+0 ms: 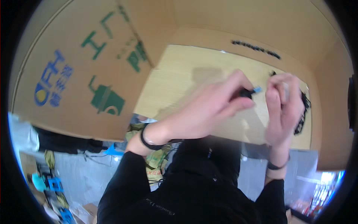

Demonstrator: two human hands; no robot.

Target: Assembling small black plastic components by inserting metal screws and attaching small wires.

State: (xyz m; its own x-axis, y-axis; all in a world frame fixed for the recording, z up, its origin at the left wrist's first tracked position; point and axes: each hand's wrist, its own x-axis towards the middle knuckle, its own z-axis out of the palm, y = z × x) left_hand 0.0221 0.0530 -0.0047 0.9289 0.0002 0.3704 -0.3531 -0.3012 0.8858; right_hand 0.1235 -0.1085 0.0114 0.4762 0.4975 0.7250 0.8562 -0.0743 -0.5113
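My left hand [209,106] reaches across a light wooden tabletop [179,78] and pinches a small black part with a blue tip [250,91] between thumb and fingers. My right hand [284,108] is raised just to the right of it, fingers curled close to the blue tip; whether it grips anything I cannot tell. A strip of small black parts [302,115] hangs behind the right hand at the table's right edge. Both wrists wear dark bands, and the sleeves are black.
Tall cardboard walls [85,67] with green and blue print enclose the table on the left, back and right. A row of small black parts [255,48] lies on the cardboard ledge at the back. Below the table are a grey floor, cables and coloured clutter [52,186].
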